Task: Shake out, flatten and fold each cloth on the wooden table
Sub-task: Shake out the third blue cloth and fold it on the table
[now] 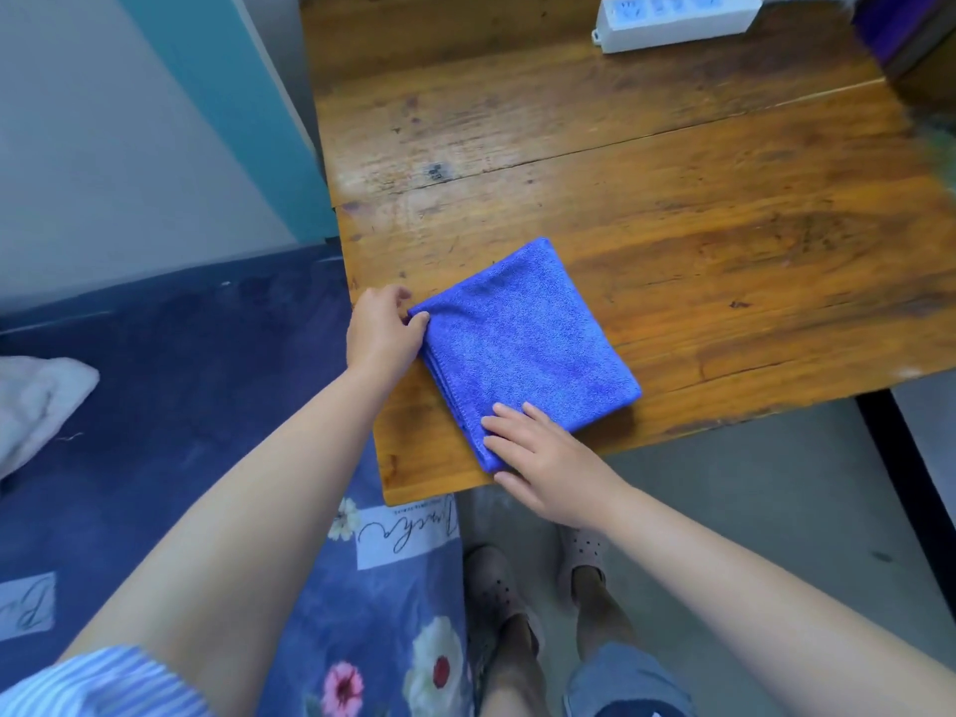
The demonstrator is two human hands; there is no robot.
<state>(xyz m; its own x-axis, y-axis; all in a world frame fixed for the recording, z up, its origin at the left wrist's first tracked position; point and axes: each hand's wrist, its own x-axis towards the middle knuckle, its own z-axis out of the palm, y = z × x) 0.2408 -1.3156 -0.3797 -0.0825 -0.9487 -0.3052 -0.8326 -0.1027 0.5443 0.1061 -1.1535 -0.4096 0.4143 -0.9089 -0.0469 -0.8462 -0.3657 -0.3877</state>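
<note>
Blue cloth [522, 344] on wooden table [672, 209], near front left corner, folded to a compact square, several layers showing along left edge. Left hand [380, 336] at cloth's left corner, thumb and fingers pinched shut on the stacked layers there. Right hand [540, 455] laid flat on near corner, fingers spread and pressing down, not gripping; palm overhanging table's front edge.

Fold judged all but done for this cloth (only squaring up or setting aside left).

Risks from here:
- Cloth close to table's front edge; a tug toward body could drag near corner off and spill the layers open.
- Pinch at left corner may not have every layer; a lift from there alone could peel top layers and undo the fold.
- Right hand lifted too soon: plush pile likely to spring, edges drifting out of line.

White cloth [36, 401] bunched on dark blue bedding [170, 364] at left, well apart from table, possibly next. White power strip [677, 18] at table's far side, well clear.
</note>
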